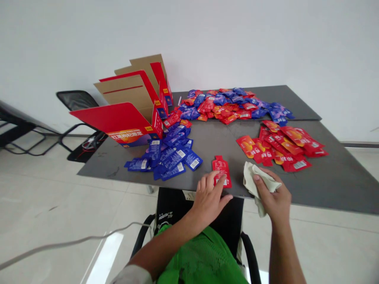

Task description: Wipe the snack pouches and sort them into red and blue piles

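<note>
One red spouted pouch (219,165) lies flat near the table's front edge, white print facing up. The spread fingers of my left hand (207,199) rest over its lower part, not gripping it. My right hand (274,195) is closed around a crumpled cream-white cloth (256,179), held at the table edge just right of that pouch. Beyond this hand lies a loose pile of red and orange pouches (281,146). To the left, several blue pouches (168,157) overlap one another.
Open red cardboard boxes (133,130) stand in a row at the table's left. A mixed heap of red and blue pouches (225,103) spreads along the back of the grey table (340,181). A black chair (77,100) stands at left; a cable (89,238) crosses the floor.
</note>
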Action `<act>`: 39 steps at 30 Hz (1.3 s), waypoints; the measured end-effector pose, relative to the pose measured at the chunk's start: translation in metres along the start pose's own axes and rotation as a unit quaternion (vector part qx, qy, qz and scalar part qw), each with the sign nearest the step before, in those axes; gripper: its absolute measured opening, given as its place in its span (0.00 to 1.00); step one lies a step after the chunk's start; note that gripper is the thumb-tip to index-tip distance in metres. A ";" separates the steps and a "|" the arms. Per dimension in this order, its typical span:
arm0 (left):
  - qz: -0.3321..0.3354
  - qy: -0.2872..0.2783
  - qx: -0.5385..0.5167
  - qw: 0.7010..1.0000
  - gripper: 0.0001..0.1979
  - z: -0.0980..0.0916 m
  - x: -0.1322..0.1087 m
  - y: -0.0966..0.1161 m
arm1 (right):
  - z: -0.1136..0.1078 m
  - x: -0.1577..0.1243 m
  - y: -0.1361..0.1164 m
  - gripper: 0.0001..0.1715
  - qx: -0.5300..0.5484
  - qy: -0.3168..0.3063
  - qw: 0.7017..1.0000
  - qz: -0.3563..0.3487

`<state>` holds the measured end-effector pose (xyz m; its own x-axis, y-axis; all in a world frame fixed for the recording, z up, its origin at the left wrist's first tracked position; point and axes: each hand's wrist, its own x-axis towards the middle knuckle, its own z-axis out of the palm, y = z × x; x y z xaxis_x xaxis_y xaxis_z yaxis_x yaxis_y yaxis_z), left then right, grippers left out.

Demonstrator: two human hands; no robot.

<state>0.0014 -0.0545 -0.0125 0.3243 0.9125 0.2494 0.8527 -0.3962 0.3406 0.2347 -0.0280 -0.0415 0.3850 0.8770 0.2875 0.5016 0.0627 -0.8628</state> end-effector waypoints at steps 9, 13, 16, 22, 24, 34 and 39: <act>0.089 -0.003 0.010 0.996 0.25 0.025 -0.009 -0.010 | 0.001 0.000 -0.004 0.29 0.006 -0.002 1.000 0.013; 0.088 0.011 0.006 0.996 0.20 0.026 -0.009 -0.015 | 0.001 -0.001 -0.003 0.30 -0.008 0.001 1.000 0.022; 0.087 0.026 0.002 0.996 0.16 0.024 -0.014 -0.020 | 0.000 0.001 -0.002 0.31 -0.008 -0.018 0.999 0.030; 0.119 0.056 -0.013 0.991 0.16 0.022 -0.027 -0.034 | 0.001 0.026 -0.028 0.28 -0.034 -0.061 0.997 -0.043; 0.134 0.065 -0.017 0.989 0.16 0.023 -0.028 -0.037 | 0.008 0.032 -0.043 0.24 -0.054 -0.093 0.986 -0.131; 0.139 0.009 0.001 0.990 0.14 0.022 -0.026 -0.045 | 0.061 0.048 -0.043 0.28 -0.107 -0.379 0.843 -0.368; 0.135 0.011 -0.016 0.991 0.16 0.022 -0.026 -0.047 | 0.082 0.107 -0.034 0.22 -0.184 -0.334 0.849 -0.366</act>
<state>-0.0379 -0.0577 -0.0546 0.5286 0.7710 0.3553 0.7230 -0.6282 0.2874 0.1957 0.1022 -0.0158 -0.5973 0.7498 0.2847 0.6728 0.6616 -0.3309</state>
